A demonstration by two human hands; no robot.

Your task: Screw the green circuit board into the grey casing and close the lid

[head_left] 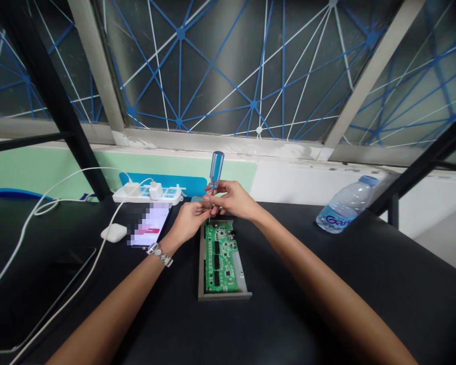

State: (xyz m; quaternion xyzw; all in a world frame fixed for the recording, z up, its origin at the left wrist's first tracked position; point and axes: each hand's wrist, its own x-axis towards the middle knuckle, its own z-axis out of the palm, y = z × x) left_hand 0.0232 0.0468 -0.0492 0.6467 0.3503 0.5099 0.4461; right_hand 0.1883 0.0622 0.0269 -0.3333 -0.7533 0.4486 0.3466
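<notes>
Screwdriver (216,170) stands nearly upright between my hands, its tip just above the top edge of the circuit board (220,258) at six o'clock. Fingers of my right hand (231,198) pinch closed on the shaft, and my left hand (190,220) closes against it too. My phone (150,225) lies at nine o'clock, a water bottle (344,208) at three.

Your clear-blue screwdriver (216,170) stands pretty much upright, tip down near the far end of the green circuit board (220,258), sitting in its open grey metal case (224,296).
</notes>
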